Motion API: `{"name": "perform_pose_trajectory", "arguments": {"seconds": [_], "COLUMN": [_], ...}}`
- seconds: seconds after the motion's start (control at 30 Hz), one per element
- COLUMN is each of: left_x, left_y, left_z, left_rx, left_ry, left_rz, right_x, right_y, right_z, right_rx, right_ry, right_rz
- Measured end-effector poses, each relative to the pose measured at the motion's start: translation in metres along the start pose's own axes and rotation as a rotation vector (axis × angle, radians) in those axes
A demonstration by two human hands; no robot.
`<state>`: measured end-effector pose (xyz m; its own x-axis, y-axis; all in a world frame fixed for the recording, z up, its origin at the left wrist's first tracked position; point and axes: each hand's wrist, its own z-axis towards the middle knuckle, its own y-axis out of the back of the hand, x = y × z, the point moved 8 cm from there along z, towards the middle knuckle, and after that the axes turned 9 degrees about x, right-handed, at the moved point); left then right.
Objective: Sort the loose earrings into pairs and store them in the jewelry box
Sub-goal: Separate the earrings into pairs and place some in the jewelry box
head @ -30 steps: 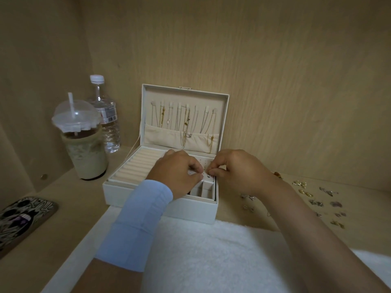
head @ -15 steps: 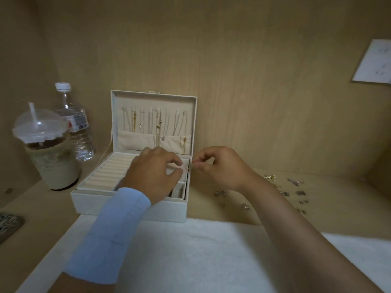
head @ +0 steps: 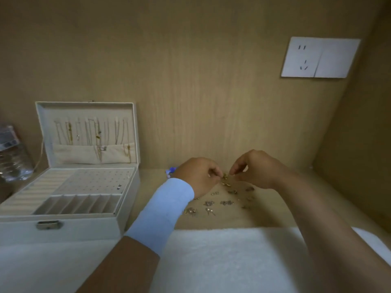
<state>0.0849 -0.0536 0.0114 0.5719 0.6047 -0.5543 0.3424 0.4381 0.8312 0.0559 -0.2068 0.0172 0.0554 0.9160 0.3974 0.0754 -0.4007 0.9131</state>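
Note:
The cream jewelry box (head: 69, 229) stands open at the left, with a pair of studs (head: 119, 186) pinned in its perforated panel and several necklaces hanging in the lid. To its right, several loose earrings (head: 211, 203) lie scattered on the wooden shelf. My left hand (head: 198, 176), in a light blue cuff, and my right hand (head: 256, 170) meet above the far end of that scatter. Their fingertips pinch a small gold earring (head: 225, 177) between them, just above the shelf. Part of the scatter is hidden under my left hand.
A white towel (head: 222, 256) covers the near edge of the shelf. A water bottle (head: 12, 159) stands at the far left. A small blue object (head: 171, 171) peeks out behind my left wrist. A wall socket (head: 317, 58) is on the back panel, and a side wall closes the right.
Both hands have left the jewelry box and moved right to the loose earrings, where they now pinch a gold one. The view has swung right; the iced drink is out of frame.

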Motion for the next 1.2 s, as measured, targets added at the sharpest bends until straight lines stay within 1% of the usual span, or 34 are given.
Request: {"name": "perform_pose_trajectory", "arguments": {"seconds": [0.1,0.23,0.37,0.53,0.67,0.73,0.83,0.9,1.03,1.2], "left_x": [-0.005,-0.004,-0.002,-0.001,-0.003,-0.001,0.004,0.006,0.012,0.007], "left_y": [-0.024,-0.042,-0.046,-0.052,-0.052,-0.044,-0.028,-0.020,-0.014,-0.015], "left_z": [0.023,0.041,0.047,0.049,0.051,0.051,0.051,0.050,0.051,0.051], "left_rx": [0.050,0.071,0.038,0.038,0.024,-0.013,-0.063,-0.092,-0.119,-0.066], "left_ry": [0.032,0.062,0.041,0.016,-0.008,0.002,-0.008,-0.020,0.006,-0.015], "left_rz": [0.057,0.143,0.222,0.239,0.233,0.174,-0.022,-0.140,-0.369,-0.437], "right_x": [-0.019,-0.030,-0.029,-0.033,-0.034,-0.036,-0.037,-0.034,-0.025,-0.019], "right_y": [-0.010,-0.023,-0.033,-0.034,-0.022,-0.012,-0.001,0.003,0.006,0.012], "right_z": [0.004,0.014,0.023,0.027,0.023,0.022,0.021,0.021,0.019,0.017], "right_rx": [0.105,0.181,0.192,0.185,0.116,0.053,-0.036,-0.089,-0.124,-0.177], "right_ry": [-0.043,-0.045,-0.005,0.006,0.041,0.060,0.110,0.142,0.190,0.221], "right_rz": [-0.036,-0.041,-0.033,0.015,0.108,0.192,0.370,0.438,0.554,0.573]}}
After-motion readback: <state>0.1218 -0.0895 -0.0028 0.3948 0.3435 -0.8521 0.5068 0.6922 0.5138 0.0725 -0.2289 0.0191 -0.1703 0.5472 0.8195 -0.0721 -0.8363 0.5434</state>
